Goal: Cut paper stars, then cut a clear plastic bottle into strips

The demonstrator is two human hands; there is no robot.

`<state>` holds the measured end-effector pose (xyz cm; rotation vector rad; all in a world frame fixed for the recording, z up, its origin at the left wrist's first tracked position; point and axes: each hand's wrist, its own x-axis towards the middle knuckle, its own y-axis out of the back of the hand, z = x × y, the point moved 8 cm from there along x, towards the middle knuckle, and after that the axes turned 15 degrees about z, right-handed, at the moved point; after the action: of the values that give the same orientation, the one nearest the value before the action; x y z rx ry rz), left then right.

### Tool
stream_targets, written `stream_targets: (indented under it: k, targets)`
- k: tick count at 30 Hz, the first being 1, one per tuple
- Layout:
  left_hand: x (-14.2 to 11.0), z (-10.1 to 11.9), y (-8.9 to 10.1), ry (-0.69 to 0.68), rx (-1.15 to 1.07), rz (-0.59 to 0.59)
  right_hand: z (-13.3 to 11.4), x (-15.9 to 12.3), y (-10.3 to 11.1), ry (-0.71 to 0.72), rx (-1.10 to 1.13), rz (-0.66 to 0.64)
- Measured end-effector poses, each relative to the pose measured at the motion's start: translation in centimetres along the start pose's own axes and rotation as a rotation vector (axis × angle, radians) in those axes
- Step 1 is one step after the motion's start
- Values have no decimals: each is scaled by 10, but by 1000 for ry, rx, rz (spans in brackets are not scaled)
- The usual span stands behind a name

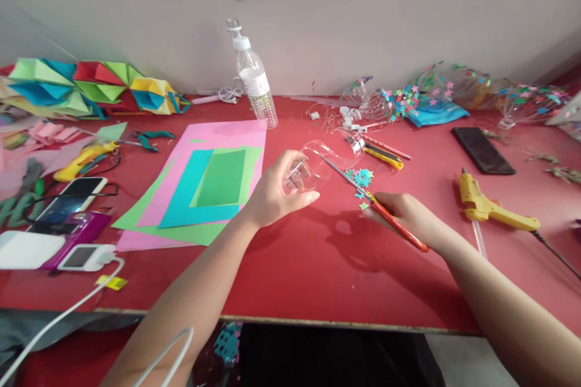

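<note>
In my left hand (279, 190) is a clear plastic bottle piece (315, 172), its rounded base toward my palm and its cut side facing right. My right hand (408, 217) grips scissors (390, 217) with red handles. Their blades point up and left, with the tips at the plastic's edge; whether the plastic lies between the blades I cannot tell. Just beyond the scissors, small blue and green paper stars (362, 178) lie on the red table (290, 278). A yellow utility knife (384, 156) rests behind them.
Coloured paper sheets (222, 178) lie at left, with a labelled plastic bottle (256, 84) behind. At right are a yellow glue gun (494, 208) and a black phone (483, 150). Star-decorated plastic pieces (399, 101) line the back. Phones, power banks and a white cable (59, 320) occupy the left.
</note>
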<state>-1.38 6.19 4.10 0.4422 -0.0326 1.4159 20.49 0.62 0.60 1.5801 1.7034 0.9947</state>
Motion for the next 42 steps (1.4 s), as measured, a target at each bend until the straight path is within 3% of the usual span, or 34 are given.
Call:
stream_targets:
  k: [11,22,33,42]
  targets:
    - [4,-1,6,81,-168,-59,-4,-2,-9,-5,-39,43]
    - [1,-6,-5,232,-345,-205,-8,-1,-3,20,-103,28]
    - [2,-12,-5,209,-422,-236,-5,-4,-11,-14,29,33]
    - [-3,-10,-14,229,-372,-314,-9,-1,-3,29,-109,61]
